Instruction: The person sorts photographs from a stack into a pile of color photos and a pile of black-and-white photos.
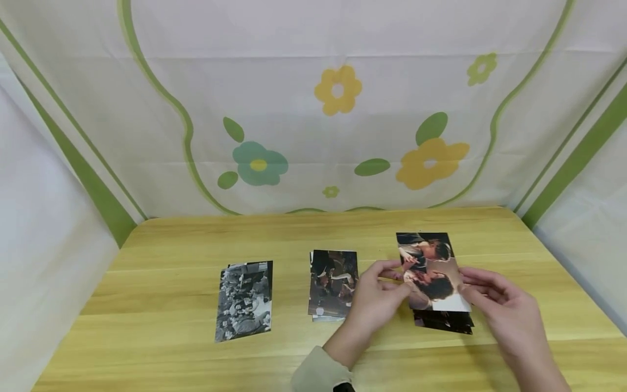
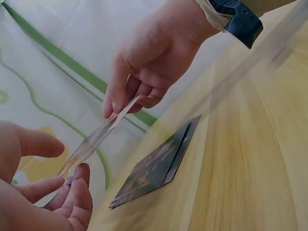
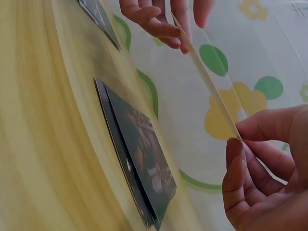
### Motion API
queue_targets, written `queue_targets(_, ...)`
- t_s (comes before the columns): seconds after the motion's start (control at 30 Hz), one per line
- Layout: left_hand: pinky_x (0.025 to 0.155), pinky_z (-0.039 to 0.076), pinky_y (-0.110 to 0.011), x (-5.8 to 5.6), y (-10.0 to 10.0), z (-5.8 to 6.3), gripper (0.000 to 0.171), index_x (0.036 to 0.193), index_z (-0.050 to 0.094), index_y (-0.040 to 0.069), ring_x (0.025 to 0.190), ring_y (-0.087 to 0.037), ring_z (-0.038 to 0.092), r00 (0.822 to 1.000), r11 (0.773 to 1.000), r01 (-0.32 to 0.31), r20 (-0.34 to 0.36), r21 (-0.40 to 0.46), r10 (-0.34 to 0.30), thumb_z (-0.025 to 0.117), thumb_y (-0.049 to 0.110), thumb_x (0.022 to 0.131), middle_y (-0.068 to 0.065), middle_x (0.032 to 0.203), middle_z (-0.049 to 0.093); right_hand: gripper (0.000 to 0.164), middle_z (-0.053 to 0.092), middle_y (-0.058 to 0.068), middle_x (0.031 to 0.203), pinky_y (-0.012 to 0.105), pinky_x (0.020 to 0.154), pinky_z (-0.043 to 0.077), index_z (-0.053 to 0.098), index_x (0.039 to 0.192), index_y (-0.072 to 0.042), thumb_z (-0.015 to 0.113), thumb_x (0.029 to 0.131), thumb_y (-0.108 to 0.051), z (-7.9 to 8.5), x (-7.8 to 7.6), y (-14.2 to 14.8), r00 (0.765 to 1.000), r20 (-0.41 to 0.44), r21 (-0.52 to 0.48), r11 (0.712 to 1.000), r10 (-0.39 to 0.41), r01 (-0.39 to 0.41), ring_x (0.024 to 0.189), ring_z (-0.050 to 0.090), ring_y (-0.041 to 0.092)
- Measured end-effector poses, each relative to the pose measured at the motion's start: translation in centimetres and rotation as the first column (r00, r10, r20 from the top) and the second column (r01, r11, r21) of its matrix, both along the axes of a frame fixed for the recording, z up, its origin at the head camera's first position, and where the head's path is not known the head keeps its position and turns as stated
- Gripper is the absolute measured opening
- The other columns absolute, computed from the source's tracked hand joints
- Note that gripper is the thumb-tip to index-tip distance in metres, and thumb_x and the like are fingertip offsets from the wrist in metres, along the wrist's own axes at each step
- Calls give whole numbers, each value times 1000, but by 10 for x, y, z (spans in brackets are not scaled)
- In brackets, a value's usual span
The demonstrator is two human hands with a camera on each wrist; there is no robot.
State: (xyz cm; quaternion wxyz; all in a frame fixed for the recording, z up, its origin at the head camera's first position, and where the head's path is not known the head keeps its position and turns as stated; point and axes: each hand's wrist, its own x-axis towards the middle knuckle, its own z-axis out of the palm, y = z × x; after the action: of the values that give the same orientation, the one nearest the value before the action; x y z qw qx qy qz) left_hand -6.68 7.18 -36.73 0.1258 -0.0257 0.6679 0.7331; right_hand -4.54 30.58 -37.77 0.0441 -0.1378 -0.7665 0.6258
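As you looked down through the head view, three small piles of photo prints lay in a row across the wood-grain surface [image 1: 171, 305]. Farthest left, well apart from both your hands, was the left pile [image 1: 243, 302], topped by a black-and-white crowd scene. Next was the middle pile [image 1: 333, 286], a dark colour print uppermost, just beside your left hand [image 1: 376, 299]. That hand was angled in from the lower left, its curled fingers holding the left edge of a held print [image 1: 431, 272]; whether its thumb pressed the face was hard to tell. The held print hung directly over the right pile [image 1: 443, 322], with a gap between them in the wrist views, and the pile's dark corners showed past its near edge. Its long axis ran away from you, so your hands held opposite long edges and neither was nearer. Farthest right, your right hand [image 1: 511, 310] was angled in from the lower right, pinching the right edge between thumb and curled fingers.
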Motion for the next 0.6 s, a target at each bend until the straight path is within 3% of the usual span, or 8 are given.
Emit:
queue_targets(0.17, 72, 53, -25, -2, 6, 0, 42, 130, 74, 21, 92, -8, 66, 997, 998, 58, 41, -8, -58, 81, 10, 91, 6, 112, 68, 33, 77, -23, 102, 12, 78, 58, 77, 126, -18, 84, 94, -11, -6, 5, 14, 999, 51, 47, 999, -10, 8, 92, 70, -3)
queue_targets(0.4, 83, 58, -31, -5, 6, -13, 46, 136, 71, 11, 98, -10, 64, 989, 991, 131, 69, -10, -130, 77, 7, 90, 1, 115, 69, 32, 75, -27, 101, 14, 79, 59, 75, 129, -14, 81, 97, -13, -20, 5, 21, 992, 125, 138, 990, -5, -13, 93, 70, -5)
queue_targets(0.53, 97, 57, -37, -7, 10, -22, 50, 140, 67, 3, 108, -14, 60, 984, 985, 160, 83, -63, -155, 75, 8, 91, -2, 121, 66, 42, 73, -27, 97, 18, 75, 59, 69, 138, -6, 78, 100, -21, -28, 0, 22, 974, 226, 269, 962, -20, -43, 89, 68, -7)
queue_targets(0.6, 97, 55, -39, -8, 12, -24, 51, 141, 67, 3, 108, -14, 58, 982, 978, 175, 87, -112, -165, 75, 10, 91, -1, 124, 62, 48, 73, -24, 97, 21, 72, 59, 66, 142, -3, 77, 102, -26, -30, -2, 22, 964, 266, 330, 941, -25, -67, 87, 67, -7)
